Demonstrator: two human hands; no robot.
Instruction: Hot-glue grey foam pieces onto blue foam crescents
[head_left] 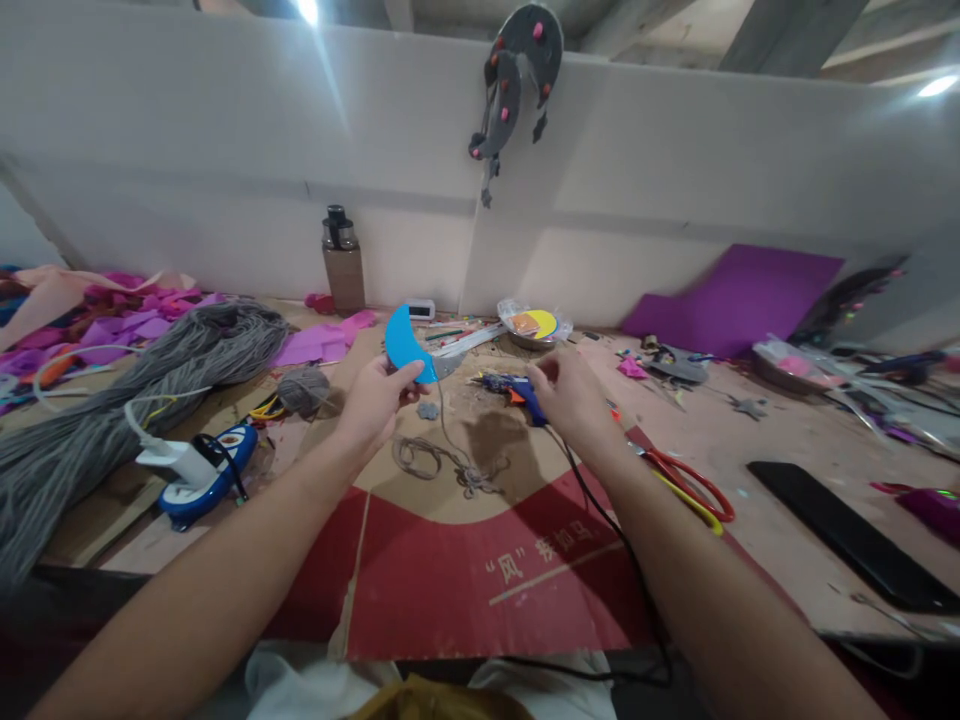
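Note:
My left hand (379,400) pinches a blue crescent cutout (405,345) by its lower end, above the cardboard. A grey piece (450,366) shows beside its lower tip. Grey yarn (442,462) runs down from there to a loose tangle on the cardboard. My right hand (570,395) is closed, fingertips drawn together, right beside the handle of a blue glue gun (510,385) with an orange trigger. Whether anything sits between those fingers is hidden. A small grey cutout (428,411) lies below my left hand.
Red-handled scissors (686,475) and a black phone (847,530) lie at right. A power strip (210,475), a grey yarn bundle (150,400) and a yarn ball (304,388) are at left. Behind stand a bottle (343,270) and a bowl (532,342). The gun's black cord (611,525) crosses the cardboard.

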